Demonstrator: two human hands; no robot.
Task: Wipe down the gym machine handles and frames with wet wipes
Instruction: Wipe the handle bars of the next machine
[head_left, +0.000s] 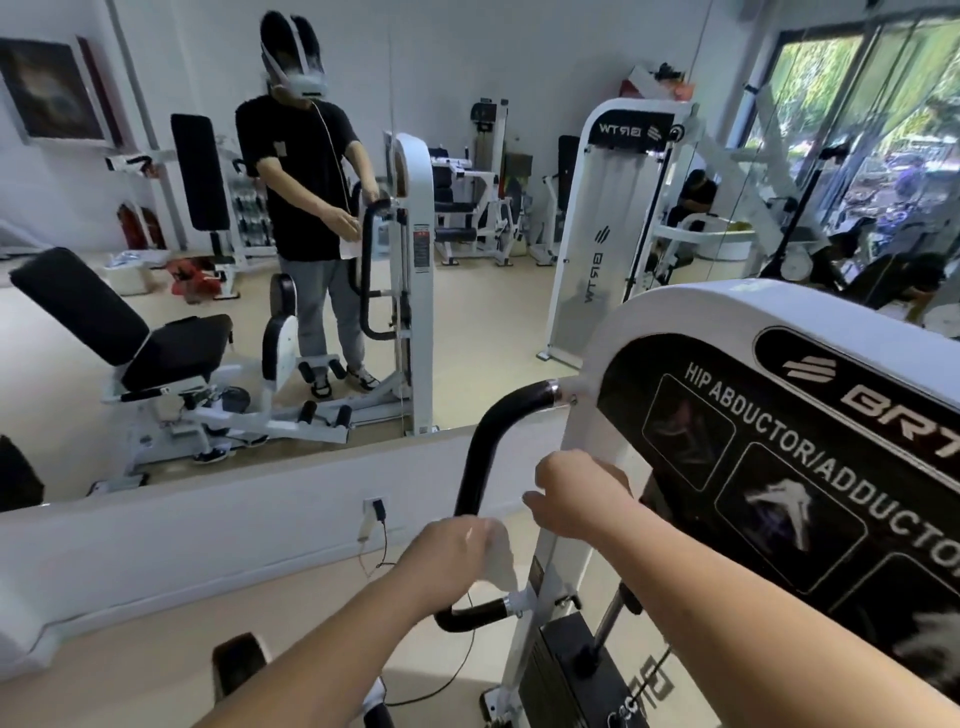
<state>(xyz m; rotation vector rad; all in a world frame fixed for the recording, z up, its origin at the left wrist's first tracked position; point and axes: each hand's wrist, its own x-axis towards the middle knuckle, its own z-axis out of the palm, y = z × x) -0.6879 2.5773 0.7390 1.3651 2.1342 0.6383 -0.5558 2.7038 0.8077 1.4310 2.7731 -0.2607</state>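
Observation:
A black curved handle (485, 441) arches out from the white frame (582, 457) of a hip abductor/adductor machine. My left hand (447, 556) grips a white wet wipe (501, 564) against the lower stretch of that handle. My right hand (576, 496) rests on the white frame upright, just right of the handle, with its fingers curled over the edge. The handle's lower end (472, 616) joins the frame below my left hand.
A wall mirror (260, 234) ahead reflects me and the machine's seat. The machine's black placard (779, 467) fills the right. A wall socket with a plugged cable (376, 512) sits low on the wall, and its cord trails across the floor. The weight stack (571, 670) stands below.

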